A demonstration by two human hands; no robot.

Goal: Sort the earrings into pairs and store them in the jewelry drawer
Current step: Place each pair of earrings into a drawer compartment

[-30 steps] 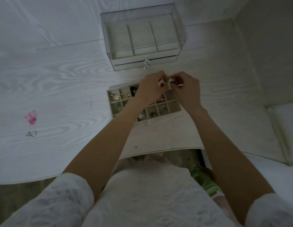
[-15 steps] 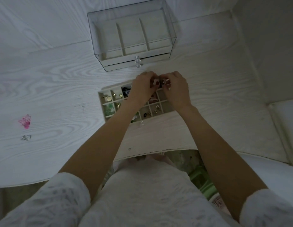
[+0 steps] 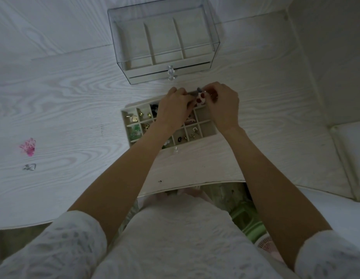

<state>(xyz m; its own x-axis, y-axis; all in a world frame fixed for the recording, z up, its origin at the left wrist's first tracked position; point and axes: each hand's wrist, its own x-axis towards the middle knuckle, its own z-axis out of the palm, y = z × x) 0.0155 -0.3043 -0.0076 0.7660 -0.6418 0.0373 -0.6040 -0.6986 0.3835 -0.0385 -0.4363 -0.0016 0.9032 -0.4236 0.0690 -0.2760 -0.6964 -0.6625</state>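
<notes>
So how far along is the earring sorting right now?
Done: several compartments of the divided drawer tray on the desk already hold earrings. In hand: the left hand and right hand together hold red-and-white earrings above the tray's far edge. Left: a pink piece and a small silver piece lie loose on the desk, and the tray is out of the clear case.

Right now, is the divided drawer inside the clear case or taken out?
Out. The divided drawer lies on the table, in front of the clear case.
</notes>
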